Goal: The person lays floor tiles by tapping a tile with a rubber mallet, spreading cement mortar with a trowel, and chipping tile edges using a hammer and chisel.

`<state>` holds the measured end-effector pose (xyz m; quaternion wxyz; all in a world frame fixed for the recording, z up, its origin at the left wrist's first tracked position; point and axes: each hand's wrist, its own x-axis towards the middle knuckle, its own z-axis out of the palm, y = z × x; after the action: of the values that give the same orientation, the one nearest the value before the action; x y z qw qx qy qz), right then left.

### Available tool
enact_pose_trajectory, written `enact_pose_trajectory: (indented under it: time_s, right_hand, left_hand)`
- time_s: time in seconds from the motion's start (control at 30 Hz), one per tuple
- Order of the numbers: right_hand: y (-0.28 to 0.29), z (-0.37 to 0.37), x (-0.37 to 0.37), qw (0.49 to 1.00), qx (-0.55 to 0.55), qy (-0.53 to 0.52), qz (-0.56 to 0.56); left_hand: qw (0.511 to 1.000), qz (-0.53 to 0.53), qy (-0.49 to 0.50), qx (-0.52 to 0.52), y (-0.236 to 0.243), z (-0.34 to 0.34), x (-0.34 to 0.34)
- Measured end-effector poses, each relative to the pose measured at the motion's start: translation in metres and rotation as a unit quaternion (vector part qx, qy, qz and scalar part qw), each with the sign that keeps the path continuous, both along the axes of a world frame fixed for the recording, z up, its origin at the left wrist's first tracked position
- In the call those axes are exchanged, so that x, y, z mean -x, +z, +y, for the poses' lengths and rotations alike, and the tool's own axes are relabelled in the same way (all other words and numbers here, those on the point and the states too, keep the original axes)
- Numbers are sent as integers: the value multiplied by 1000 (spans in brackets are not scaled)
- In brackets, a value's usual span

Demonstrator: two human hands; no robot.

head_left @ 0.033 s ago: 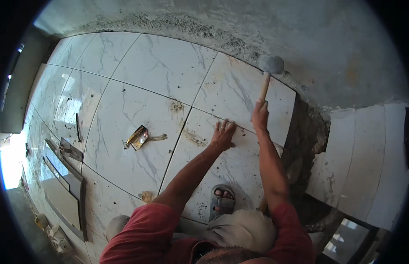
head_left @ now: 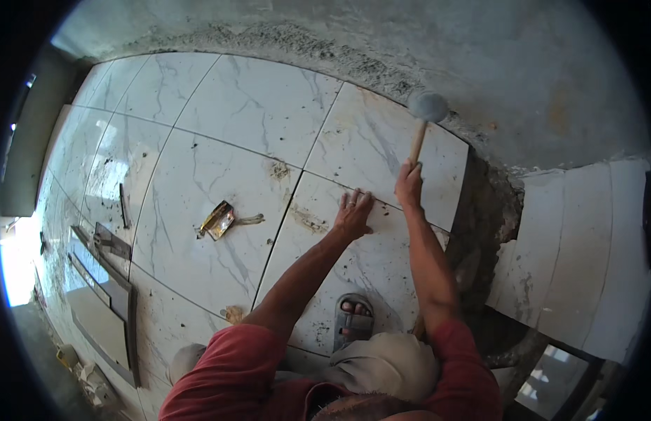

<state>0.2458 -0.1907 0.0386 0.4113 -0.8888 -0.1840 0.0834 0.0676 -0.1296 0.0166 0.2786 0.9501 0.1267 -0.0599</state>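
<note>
My right hand [head_left: 409,184] is closed round the wooden handle of a grey-headed mallet [head_left: 428,107]. The mallet's head is over the far edge of a white marbled floor tile [head_left: 381,137], beside the wall; whether it touches the tile I cannot tell. My left hand [head_left: 354,216] lies flat with fingers spread on the nearer tile [head_left: 388,263], close to the joint between the two. A ring shows on one of its fingers.
A trowel-like tool with a dirty blade [head_left: 217,219] lies on the tiles to the left. Farther left are stacked tile pieces [head_left: 101,316]. Right of the tiled floor runs a rough, broken strip [head_left: 483,224]. The rough grey wall [head_left: 507,77] bounds the far side.
My right hand and the mallet have shifted slightly left, with the mallet's head a little lower in view. My left hand stays on the tile.
</note>
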Motion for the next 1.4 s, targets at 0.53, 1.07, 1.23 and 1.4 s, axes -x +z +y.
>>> enact_pose_trajectory:
  time_s: [0.53, 1.07, 1.23, 1.4]
  right_hand:
    - [8, -85, -53, 987, -57, -135, 70]
    - [-1, -111, -48, 978, 2, -177, 112]
    - [-9, -119, -38, 981, 8, -175, 83]
    - [-2, -93, 17, 982, 135, -94, 95]
  left_hand:
    - [998, -24, 50, -9, -10, 8, 0]
    - [999, 7, 42, -5, -16, 5, 4]
    - [999, 11, 31, 4, -16, 1, 11]
    - [999, -9, 41, 1, -31, 11, 20]
